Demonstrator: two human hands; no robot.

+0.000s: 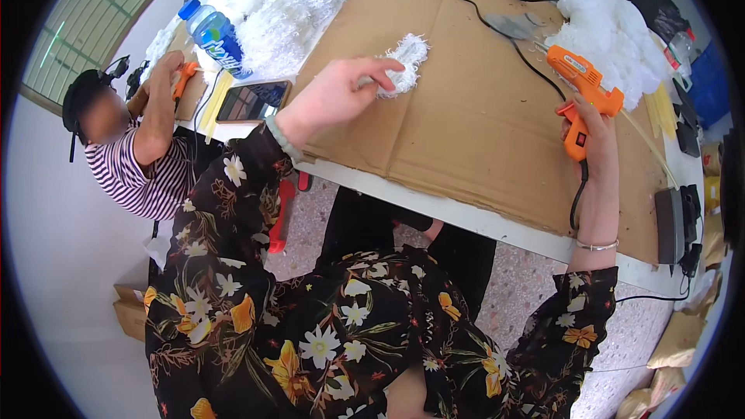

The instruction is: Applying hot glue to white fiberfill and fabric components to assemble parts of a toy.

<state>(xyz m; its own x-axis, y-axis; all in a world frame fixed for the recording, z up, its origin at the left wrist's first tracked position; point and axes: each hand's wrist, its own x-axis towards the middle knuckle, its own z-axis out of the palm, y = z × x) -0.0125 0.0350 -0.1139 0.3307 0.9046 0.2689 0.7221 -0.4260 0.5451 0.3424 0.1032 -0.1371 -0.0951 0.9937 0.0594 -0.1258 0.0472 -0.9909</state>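
My right hand (596, 126) is wrapped round the handle of an orange hot glue gun (576, 70). The gun's nozzle points up and to the left, and a pale glue stick (646, 138) trails out behind it. Over the cardboard sheet (466, 132), my left hand (339, 93) reaches to a small, fuzzy white oblong piece (407, 62). Its index and middle fingers are stretched out across the near side of that piece. Whether the fingertips touch it or hover just above, I cannot tell; the thumb is partly hidden.
Fluffy white material (287, 4) is heaped at the far left beside a blue bottle (211, 35), with another white heap (601, 27) at right. A phone (254, 101) lies near the left edge. Black cables (473, 4) cross the cardboard. Another person (132, 147) works at left with an orange glue gun.
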